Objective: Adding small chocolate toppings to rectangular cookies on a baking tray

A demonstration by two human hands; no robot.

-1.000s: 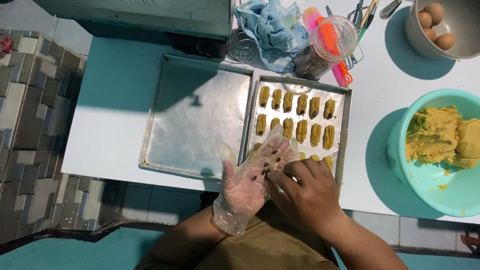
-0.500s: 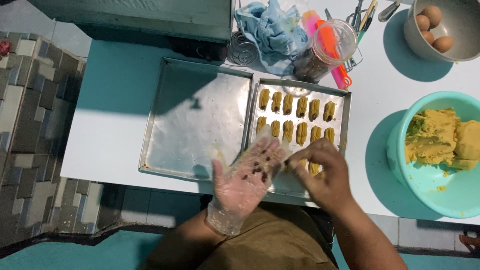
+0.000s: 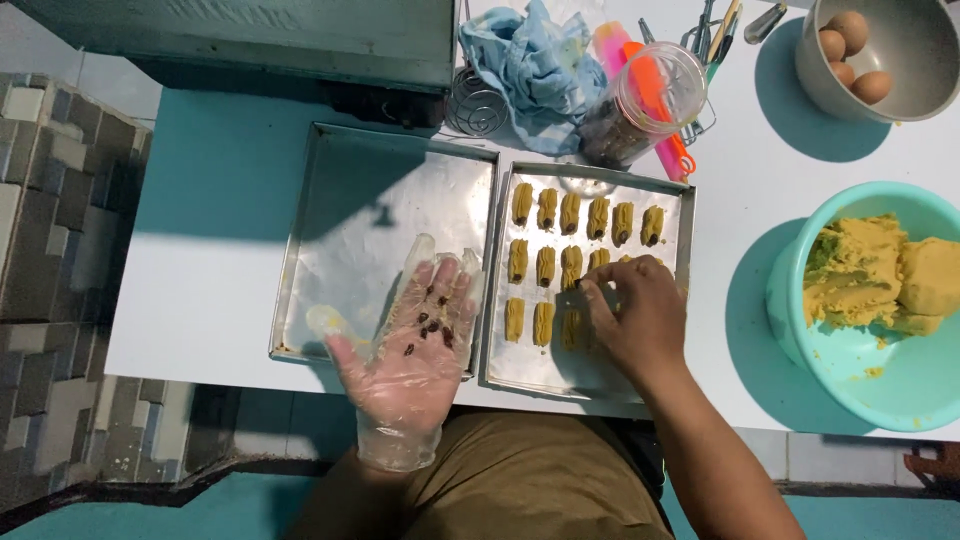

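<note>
Two hands are seen over a pair of metal trays. The left hand (image 3: 415,345), covered by a loose clear plastic glove, is held flat and fully open, palm up, with a scatter of small dark bits (image 3: 432,322) resting on the palm. The right hand (image 3: 632,315) is bare, its fingers bent down and pinched at a ridged dough piece (image 3: 571,326) in the lowest row; whether anything is gripped between the fingertips cannot be told. The filled tray (image 3: 590,372) carries rows of short ridged yellow-brown dough pieces, and an empty tray (image 3: 345,240) of dull, smeared metal lies touching it on the left. Both trays rest on a smooth white surface (image 3: 200,300), part in bluish shade. To the right a turquoise plastic bowl (image 3: 850,370) holds lumps of crumbly yellow dough. Farther back stand a clear jar (image 3: 640,105), a crumpled blue cloth (image 3: 535,65) and a grey bowl (image 3: 900,60) of brown eggs. Patterned grey tiles (image 3: 50,250) cover the floor to the left.
</note>
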